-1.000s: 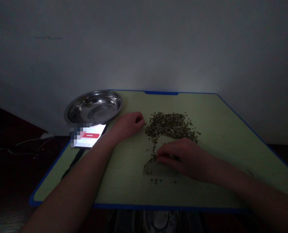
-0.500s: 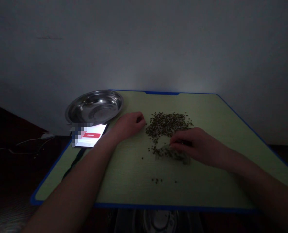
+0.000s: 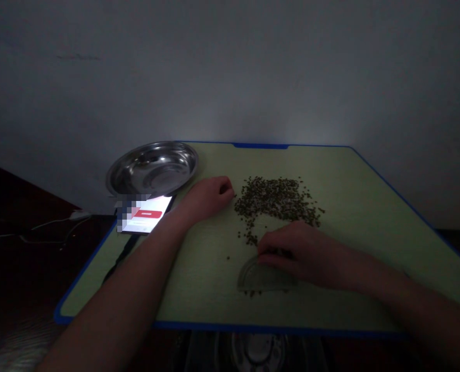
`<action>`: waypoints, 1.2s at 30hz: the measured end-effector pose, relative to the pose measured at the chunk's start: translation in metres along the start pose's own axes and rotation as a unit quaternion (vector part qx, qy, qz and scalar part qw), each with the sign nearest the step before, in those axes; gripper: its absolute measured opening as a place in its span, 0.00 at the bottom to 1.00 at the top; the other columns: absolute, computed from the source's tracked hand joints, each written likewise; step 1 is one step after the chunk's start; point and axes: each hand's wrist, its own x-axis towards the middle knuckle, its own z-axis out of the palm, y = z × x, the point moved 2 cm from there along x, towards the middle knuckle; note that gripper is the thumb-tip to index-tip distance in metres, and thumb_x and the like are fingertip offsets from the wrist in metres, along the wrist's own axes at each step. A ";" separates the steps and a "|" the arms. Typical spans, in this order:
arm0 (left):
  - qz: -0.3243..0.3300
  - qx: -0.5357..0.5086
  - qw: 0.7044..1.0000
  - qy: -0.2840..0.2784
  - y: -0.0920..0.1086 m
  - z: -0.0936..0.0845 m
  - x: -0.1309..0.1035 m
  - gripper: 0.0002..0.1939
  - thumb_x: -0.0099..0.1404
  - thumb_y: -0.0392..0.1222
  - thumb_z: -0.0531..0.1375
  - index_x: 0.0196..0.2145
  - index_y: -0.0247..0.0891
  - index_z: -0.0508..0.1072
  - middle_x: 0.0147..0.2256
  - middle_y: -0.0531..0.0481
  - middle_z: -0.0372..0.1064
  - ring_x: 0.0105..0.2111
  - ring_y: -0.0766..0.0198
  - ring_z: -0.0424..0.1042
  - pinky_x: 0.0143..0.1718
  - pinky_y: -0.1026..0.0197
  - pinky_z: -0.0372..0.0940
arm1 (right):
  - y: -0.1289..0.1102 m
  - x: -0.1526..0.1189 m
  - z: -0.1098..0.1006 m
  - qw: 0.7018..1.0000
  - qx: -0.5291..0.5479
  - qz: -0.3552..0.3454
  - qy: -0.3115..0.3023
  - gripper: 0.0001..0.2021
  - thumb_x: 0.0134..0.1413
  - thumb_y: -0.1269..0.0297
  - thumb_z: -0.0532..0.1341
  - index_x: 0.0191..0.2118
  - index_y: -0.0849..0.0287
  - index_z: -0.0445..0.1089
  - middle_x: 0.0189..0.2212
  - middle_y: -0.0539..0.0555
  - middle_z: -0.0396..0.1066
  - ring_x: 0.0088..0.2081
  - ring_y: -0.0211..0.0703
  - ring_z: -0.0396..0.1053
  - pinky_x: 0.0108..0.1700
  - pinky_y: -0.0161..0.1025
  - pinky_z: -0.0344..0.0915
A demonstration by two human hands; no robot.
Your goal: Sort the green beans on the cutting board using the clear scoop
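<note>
Between the fingers of my right hand is a clear, half-round protractor, its straight edge toward me and close to a few loose beans. Just beyond that hand lies a spread of small dark beans or seeds, with a thin trail of them running down its left side. My left hand rests on the table left of the spread, its fingers curled in. What those fingers hold, if anything, is hidden.
A shallow steel basin stands at the table's back left corner. In front of it lies a phone with a lit screen, partly behind my left forearm. The pale green table has a blue rim, and a wall rises behind it.
My right hand has moved toward me and slightly left with the protractor, away from the bean spread. Some beans now lie farther right. My left hand stays in place.
</note>
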 end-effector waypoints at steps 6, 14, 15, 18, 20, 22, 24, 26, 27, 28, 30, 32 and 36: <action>0.000 0.008 1.000 0.000 0.001 0.001 0.001 0.11 0.62 0.43 0.52 0.31 0.36 0.72 0.30 0.48 0.72 0.27 0.63 0.65 0.28 0.60 0.55 | -0.005 -0.002 0.004 1.000 0.009 -0.003 -0.023 0.08 0.60 0.65 0.60 0.34 0.59 0.75 0.26 0.50 0.74 0.28 0.37 0.69 0.31 0.34 0.56; 0.002 -0.001 1.000 0.003 -0.002 0.001 0.001 0.11 0.61 0.43 0.53 0.31 0.36 0.72 0.30 0.49 0.72 0.27 0.64 0.66 0.28 0.61 0.55 | -0.011 -0.007 0.008 0.997 0.012 -0.012 -0.073 0.09 0.60 0.63 0.60 0.34 0.58 0.75 0.28 0.52 0.75 0.29 0.38 0.69 0.32 0.35 0.57; 0.001 -0.001 1.000 0.003 -0.002 0.001 0.001 0.11 0.61 0.43 0.53 0.31 0.36 0.72 0.30 0.49 0.72 0.27 0.64 0.66 0.28 0.61 0.55 | -0.011 -0.007 0.008 0.997 0.012 -0.013 -0.075 0.09 0.60 0.62 0.60 0.33 0.58 0.76 0.28 0.52 0.75 0.29 0.39 0.69 0.32 0.35 0.57; -0.004 0.000 1.000 -0.002 -0.001 0.001 0.001 0.11 0.61 0.43 0.53 0.31 0.36 0.72 0.30 0.49 0.72 0.27 0.64 0.66 0.29 0.61 0.56 | -0.009 -0.008 0.008 0.997 0.023 -0.011 -0.079 0.09 0.60 0.62 0.60 0.33 0.58 0.76 0.27 0.52 0.75 0.30 0.39 0.69 0.33 0.36 0.58; -0.005 0.001 1.000 -0.003 0.000 0.000 0.001 0.11 0.61 0.42 0.52 0.32 0.36 0.72 0.30 0.49 0.72 0.27 0.64 0.66 0.29 0.60 0.56 | -0.009 -0.009 0.007 0.996 0.042 -0.009 -0.081 0.09 0.60 0.62 0.60 0.34 0.58 0.76 0.27 0.51 0.75 0.30 0.39 0.69 0.33 0.35 0.59; -0.007 0.003 1.000 -0.003 0.000 -0.001 0.000 0.11 0.61 0.42 0.53 0.31 0.36 0.72 0.30 0.49 0.72 0.27 0.64 0.66 0.29 0.60 0.56 | -0.009 -0.011 0.006 0.994 0.061 -0.008 -0.085 0.09 0.60 0.62 0.60 0.34 0.58 0.76 0.27 0.51 0.75 0.29 0.38 0.69 0.33 0.34 0.58; -0.008 0.002 1.000 -0.003 0.000 -0.001 0.000 0.11 0.61 0.42 0.53 0.31 0.36 0.72 0.29 0.49 0.72 0.27 0.64 0.66 0.29 0.60 0.56 | -0.010 -0.012 0.005 0.993 0.073 -0.010 -0.091 0.09 0.60 0.61 0.61 0.33 0.58 0.76 0.26 0.50 0.75 0.29 0.37 0.69 0.32 0.34 0.58; -0.008 -0.001 1.000 -0.002 0.000 -0.001 0.000 0.11 0.61 0.43 0.53 0.31 0.36 0.72 0.29 0.49 0.72 0.27 0.64 0.65 0.28 0.61 0.56 | -0.011 -0.014 0.004 0.993 0.075 -0.011 -0.091 0.09 0.59 0.60 0.61 0.33 0.58 0.75 0.26 0.50 0.74 0.30 0.38 0.69 0.32 0.33 0.58; -0.009 -0.001 1.000 -0.002 0.000 -0.001 0.000 0.11 0.61 0.43 0.53 0.31 0.36 0.72 0.29 0.49 0.72 0.27 0.64 0.65 0.28 0.61 0.56 | -0.012 -0.015 0.003 0.993 0.076 -0.013 -0.089 0.09 0.59 0.60 0.61 0.33 0.58 0.75 0.26 0.50 0.74 0.30 0.38 0.69 0.32 0.33 0.58; -0.011 -0.002 1.000 -0.002 0.000 -0.001 0.001 0.11 0.61 0.42 0.53 0.31 0.36 0.72 0.29 0.49 0.72 0.27 0.65 0.65 0.28 0.61 0.56 | -0.011 -0.016 0.002 0.993 0.078 -0.016 -0.084 0.08 0.59 0.60 0.61 0.33 0.57 0.75 0.26 0.49 0.74 0.30 0.37 0.69 0.32 0.33 0.58; -0.012 -0.002 1.000 -0.004 0.000 -0.001 0.001 0.10 0.61 0.42 0.53 0.31 0.36 0.72 0.29 0.49 0.71 0.27 0.65 0.65 0.28 0.61 0.56 | -0.009 -0.016 -0.003 0.994 0.083 -0.021 -0.062 0.08 0.60 0.61 0.61 0.33 0.57 0.75 0.26 0.48 0.73 0.29 0.35 0.68 0.32 0.33 0.58; -0.010 -0.001 1.000 -0.007 0.001 -0.001 0.001 0.10 0.61 0.42 0.53 0.31 0.36 0.72 0.29 0.49 0.71 0.27 0.65 0.65 0.28 0.61 0.56 | -0.004 -0.017 -0.012 0.996 0.084 -0.013 -0.021 0.09 0.61 0.61 0.60 0.33 0.57 0.74 0.24 0.47 0.72 0.26 0.34 0.65 0.30 0.33 0.58; -0.010 -0.003 1.000 -0.011 0.000 -0.001 0.001 0.11 0.62 0.43 0.53 0.31 0.36 0.72 0.29 0.48 0.72 0.27 0.64 0.66 0.28 0.61 0.56 | 0.018 -0.020 -0.037 0.988 0.098 0.067 0.100 0.11 0.60 0.58 0.57 0.30 0.57 0.69 0.22 0.47 0.69 0.23 0.34 0.63 0.26 0.33 0.56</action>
